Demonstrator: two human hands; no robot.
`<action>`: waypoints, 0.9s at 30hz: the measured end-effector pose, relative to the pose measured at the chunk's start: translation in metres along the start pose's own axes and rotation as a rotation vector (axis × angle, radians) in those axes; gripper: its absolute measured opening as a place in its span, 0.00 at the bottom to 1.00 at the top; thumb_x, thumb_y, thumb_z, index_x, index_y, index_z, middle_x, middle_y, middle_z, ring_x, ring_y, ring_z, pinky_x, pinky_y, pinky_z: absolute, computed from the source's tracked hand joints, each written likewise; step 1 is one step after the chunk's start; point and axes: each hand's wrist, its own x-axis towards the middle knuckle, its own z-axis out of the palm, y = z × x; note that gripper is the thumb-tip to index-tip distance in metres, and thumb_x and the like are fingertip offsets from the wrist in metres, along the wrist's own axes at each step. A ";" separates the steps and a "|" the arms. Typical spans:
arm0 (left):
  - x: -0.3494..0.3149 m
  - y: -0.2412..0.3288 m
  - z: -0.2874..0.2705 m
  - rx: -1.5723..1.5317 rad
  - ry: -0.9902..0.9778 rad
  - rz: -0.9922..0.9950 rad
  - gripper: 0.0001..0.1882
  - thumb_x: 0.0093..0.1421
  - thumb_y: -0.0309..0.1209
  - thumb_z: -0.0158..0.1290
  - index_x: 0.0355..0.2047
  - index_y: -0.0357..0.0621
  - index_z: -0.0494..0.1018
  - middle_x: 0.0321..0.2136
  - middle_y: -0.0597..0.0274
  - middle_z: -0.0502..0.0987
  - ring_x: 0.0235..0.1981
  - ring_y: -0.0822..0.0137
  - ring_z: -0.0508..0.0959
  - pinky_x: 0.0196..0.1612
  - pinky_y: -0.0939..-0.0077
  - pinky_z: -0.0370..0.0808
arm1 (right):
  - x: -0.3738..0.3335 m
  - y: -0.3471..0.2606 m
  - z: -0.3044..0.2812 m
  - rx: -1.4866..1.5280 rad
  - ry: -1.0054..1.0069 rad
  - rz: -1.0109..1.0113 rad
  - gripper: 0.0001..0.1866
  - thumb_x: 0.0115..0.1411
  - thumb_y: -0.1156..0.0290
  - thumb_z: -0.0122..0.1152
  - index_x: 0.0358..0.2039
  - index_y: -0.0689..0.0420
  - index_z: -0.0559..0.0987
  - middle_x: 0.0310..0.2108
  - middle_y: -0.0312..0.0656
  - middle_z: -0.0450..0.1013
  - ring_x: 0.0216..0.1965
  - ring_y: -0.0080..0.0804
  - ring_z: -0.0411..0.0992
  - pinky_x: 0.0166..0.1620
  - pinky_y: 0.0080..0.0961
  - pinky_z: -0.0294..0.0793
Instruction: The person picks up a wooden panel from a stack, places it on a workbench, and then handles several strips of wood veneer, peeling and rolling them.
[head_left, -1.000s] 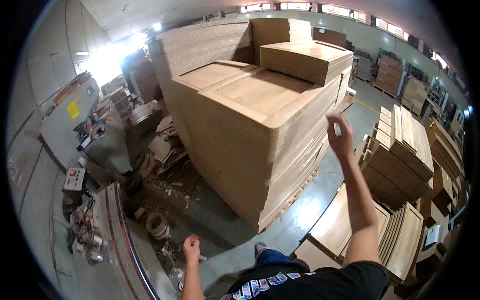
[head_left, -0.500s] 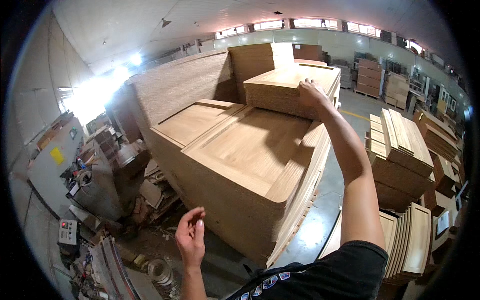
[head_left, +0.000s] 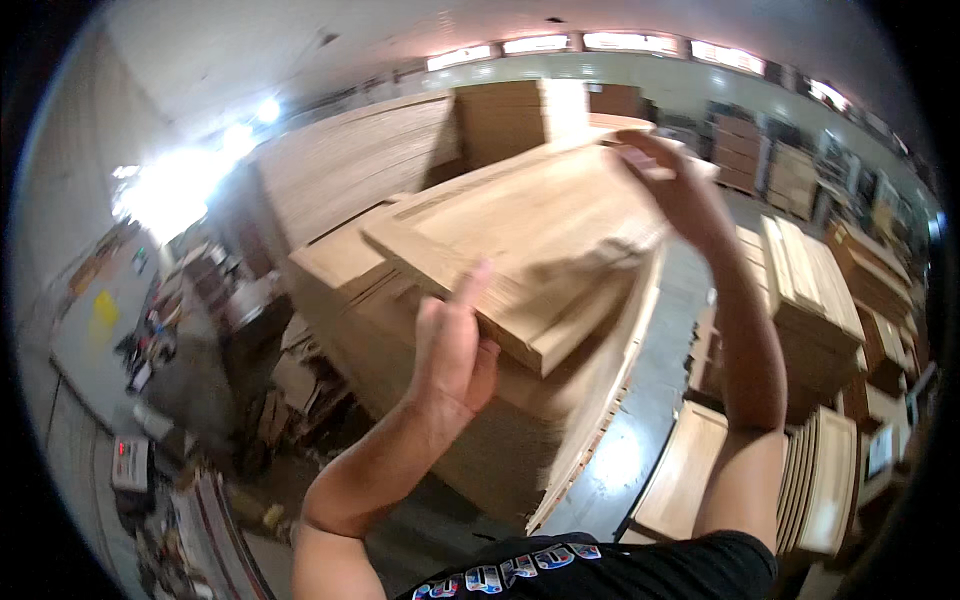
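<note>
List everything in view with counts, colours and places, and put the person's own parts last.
Framed panel: one, light wood, centre, tilted
Large stack: one, brown, below the framed panel
Taller stack: one, light brown, behind at left
Board stack: one, pale wood, right
Standing panels: several, pale wood, lower right
Control box: one, pale with red light, lower left
Sheet: one, yellow, left
Windows: at least five, bright, high at back
Floor: grey, beneath
Left hand: one, bare, at the panel's near edge
Right hand: one, bare, blurred, at its far end
</note>
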 end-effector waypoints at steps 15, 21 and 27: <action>-0.165 0.068 -0.057 -0.100 0.192 0.044 0.38 0.57 0.30 0.60 0.66 0.35 0.59 0.51 0.46 0.74 0.54 0.55 0.75 0.59 0.60 0.73 | -0.125 0.022 0.140 -0.079 0.010 -0.081 0.29 0.67 0.56 0.65 0.65 0.56 0.75 0.59 0.50 0.75 0.61 0.45 0.74 0.64 0.42 0.75; -0.259 0.106 -0.120 -0.144 0.162 0.160 0.40 0.57 0.28 0.64 0.68 0.41 0.59 0.52 0.50 0.76 0.52 0.56 0.79 0.56 0.59 0.78 | -0.253 -0.104 0.232 0.237 -0.284 -0.003 0.32 0.68 0.52 0.61 0.66 0.56 0.72 0.61 0.51 0.72 0.63 0.47 0.72 0.64 0.45 0.74; -0.358 0.121 -0.232 -0.058 0.073 0.279 0.45 0.57 0.27 0.71 0.71 0.39 0.60 0.59 0.50 0.78 0.59 0.57 0.78 0.64 0.56 0.75 | -0.336 -0.191 0.274 0.364 -0.444 0.118 0.35 0.69 0.47 0.57 0.68 0.57 0.70 0.64 0.52 0.69 0.64 0.48 0.70 0.65 0.47 0.72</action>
